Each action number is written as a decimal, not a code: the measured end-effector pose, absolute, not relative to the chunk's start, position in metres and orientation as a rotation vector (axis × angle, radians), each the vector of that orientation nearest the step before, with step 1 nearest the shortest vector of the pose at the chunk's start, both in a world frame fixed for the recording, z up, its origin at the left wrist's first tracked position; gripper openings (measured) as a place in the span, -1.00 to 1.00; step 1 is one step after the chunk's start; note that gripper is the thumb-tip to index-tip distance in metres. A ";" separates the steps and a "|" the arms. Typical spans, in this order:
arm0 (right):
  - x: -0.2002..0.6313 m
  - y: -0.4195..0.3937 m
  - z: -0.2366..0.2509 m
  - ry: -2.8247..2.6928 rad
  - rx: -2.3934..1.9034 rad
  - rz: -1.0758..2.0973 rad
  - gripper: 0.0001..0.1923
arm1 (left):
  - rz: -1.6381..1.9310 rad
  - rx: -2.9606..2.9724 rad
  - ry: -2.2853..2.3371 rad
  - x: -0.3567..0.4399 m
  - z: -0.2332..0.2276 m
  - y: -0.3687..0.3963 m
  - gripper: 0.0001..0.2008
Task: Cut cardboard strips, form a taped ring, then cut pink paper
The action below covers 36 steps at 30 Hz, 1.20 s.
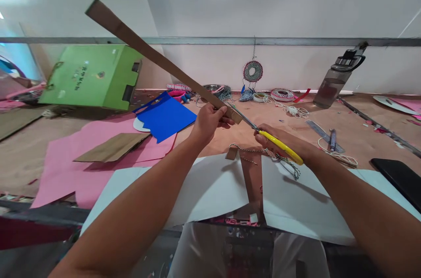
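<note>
Cardboard strip [154, 55] slanted toward ten o'clock from your left hand [209, 122], fingers pinching its lower end; your right hand [287, 137] gripped yellow scissors [279, 144] at four o'clock, blades at that end. Trimming seemed the step; the next snip likely called for steady alignment.

Left of our scissors [279, 145] we have the strip [164, 64] and, farther out, the box [88, 76]. To their right we see the ruler [319, 131], then the phone [399, 181].
</note>
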State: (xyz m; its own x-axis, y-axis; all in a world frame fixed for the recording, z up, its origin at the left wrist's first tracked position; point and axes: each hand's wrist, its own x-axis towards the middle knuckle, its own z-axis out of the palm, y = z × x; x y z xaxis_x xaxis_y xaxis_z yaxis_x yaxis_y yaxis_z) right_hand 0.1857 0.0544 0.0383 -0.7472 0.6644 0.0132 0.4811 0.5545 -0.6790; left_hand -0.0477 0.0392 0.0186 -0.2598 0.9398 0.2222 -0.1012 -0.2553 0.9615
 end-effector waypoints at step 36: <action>0.184 0.057 0.037 -2.674 -0.922 0.842 -0.58 | 1.644 1.200 1.174 -0.046 0.022 0.037 -0.92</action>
State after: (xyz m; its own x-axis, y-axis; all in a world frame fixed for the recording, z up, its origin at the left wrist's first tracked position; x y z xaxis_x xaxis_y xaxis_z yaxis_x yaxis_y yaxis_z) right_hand 0.1838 0.0574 0.0370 -0.7886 0.6149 -0.0052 0.5069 0.6452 -0.5717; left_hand -0.0457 0.0373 0.0224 -0.2584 0.9323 0.2530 -0.0634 -0.2777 0.9586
